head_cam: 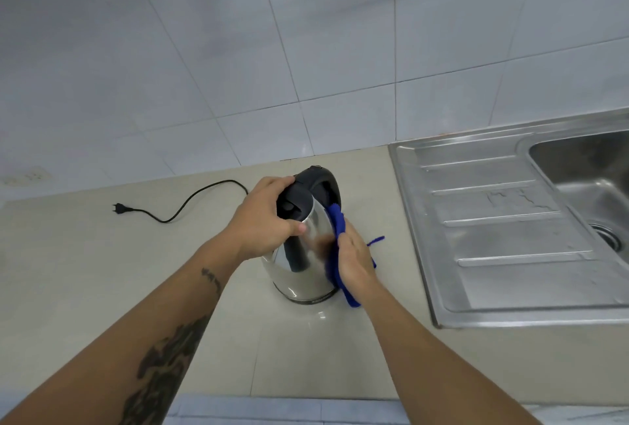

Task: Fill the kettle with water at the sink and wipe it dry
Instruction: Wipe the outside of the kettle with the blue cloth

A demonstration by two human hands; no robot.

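Hands: left hand (263, 220) clasping kettle (303, 254) lid, right hand (354, 259) pressing blue cloth (337, 220); sink (476, 220) alongside.

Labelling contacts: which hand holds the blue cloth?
The right hand presses the blue cloth against the shiny steel kettle; the left hand is bare, gripping the kettle's black lid.

Soft, even light falls on my tabletop (102, 288), shadows faint. Tile lines bow toward twelve o'clock. My kettle (303, 254) glares.
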